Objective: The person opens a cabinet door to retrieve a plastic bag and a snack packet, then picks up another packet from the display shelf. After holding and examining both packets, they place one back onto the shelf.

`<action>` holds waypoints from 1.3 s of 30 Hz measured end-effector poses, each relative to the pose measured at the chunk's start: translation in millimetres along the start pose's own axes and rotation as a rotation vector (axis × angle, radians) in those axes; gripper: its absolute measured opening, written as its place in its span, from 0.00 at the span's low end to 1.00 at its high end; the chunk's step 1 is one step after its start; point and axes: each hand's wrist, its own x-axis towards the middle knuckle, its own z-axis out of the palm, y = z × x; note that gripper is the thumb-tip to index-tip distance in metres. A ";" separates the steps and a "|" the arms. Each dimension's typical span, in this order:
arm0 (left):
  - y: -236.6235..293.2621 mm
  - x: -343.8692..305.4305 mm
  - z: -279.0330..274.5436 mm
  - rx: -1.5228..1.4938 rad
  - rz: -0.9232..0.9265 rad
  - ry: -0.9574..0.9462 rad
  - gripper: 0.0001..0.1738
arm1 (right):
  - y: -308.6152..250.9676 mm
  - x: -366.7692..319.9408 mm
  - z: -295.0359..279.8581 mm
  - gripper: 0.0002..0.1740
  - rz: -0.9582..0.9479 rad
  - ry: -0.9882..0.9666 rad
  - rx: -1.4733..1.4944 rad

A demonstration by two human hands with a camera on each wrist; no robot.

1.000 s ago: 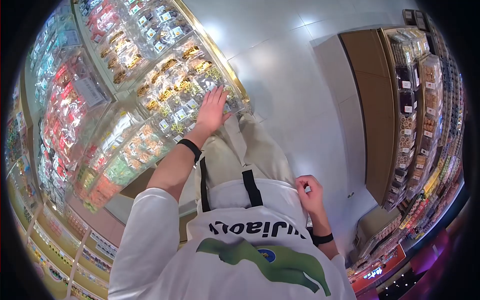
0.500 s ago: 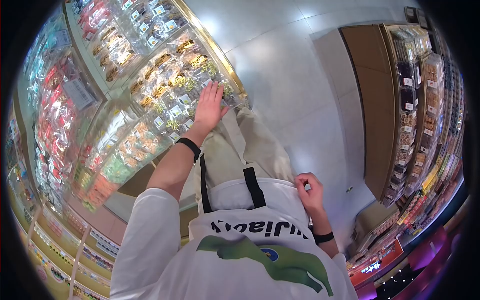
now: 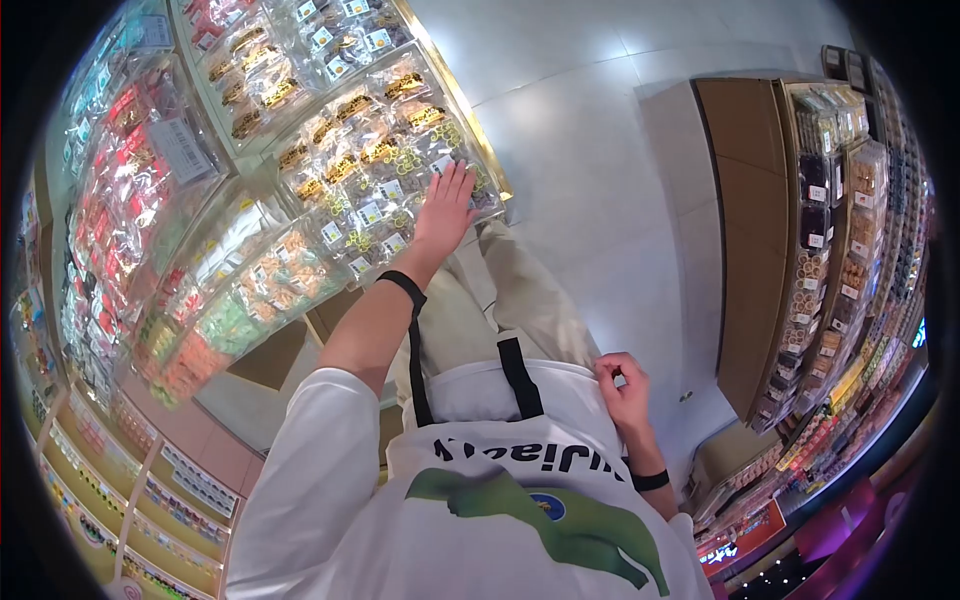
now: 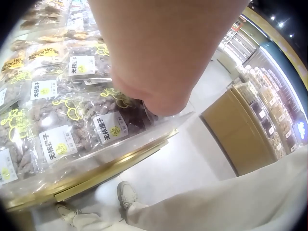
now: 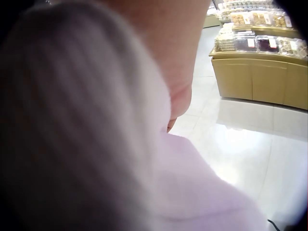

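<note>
Shifted slightly rightward since the earlier frame: the gold-edged counter [image 3: 470, 115] and the left hand [image 3: 445, 212]. Clear bags [image 4: 89, 132] of dark pieces lie at its front corner, under that hand's straight, ungripping fingers. Right hand [image 3: 627, 395], beside the shirt: fingers loosely curled, nothing visible held. Light, flat contact should avoid crumpling the film or skewing the white labels [image 4: 57, 143].

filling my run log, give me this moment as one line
left hand: fingers extended, on bagged snacks | right hand: loosely curled, beside white shirt, nothing visible in it
</note>
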 end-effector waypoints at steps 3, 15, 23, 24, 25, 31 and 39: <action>3.0 4.0 6.9 0.003 0.000 0.016 0.42 | -1.8 0.5 1.1 0.04 -0.016 -0.007 -0.024; -54.1 -26.9 -50.9 -0.201 -0.237 0.349 0.45 | -1.5 3.0 2.7 0.04 0.000 -0.001 -0.005; -103.2 -41.3 -47.5 -0.059 -0.228 0.145 0.44 | -3.3 8.2 2.8 0.04 -0.005 -0.014 -0.037; -100.3 -40.9 -45.5 -0.061 -0.232 0.146 0.44 | -3.8 8.4 2.8 0.04 -0.006 -0.017 -0.040; -97.0 -39.8 -43.9 -0.070 -0.256 0.143 0.43 | -4.9 9.1 2.8 0.04 -0.011 -0.018 -0.045; -87.5 -40.1 -38.8 -0.102 -0.298 0.181 0.43 | -13.0 13.0 1.8 0.03 -0.011 -0.032 -0.081; -81.8 -60.6 -62.8 -0.125 -0.367 0.297 0.45 | -17.8 36.2 -5.9 0.03 -0.080 -0.086 -0.074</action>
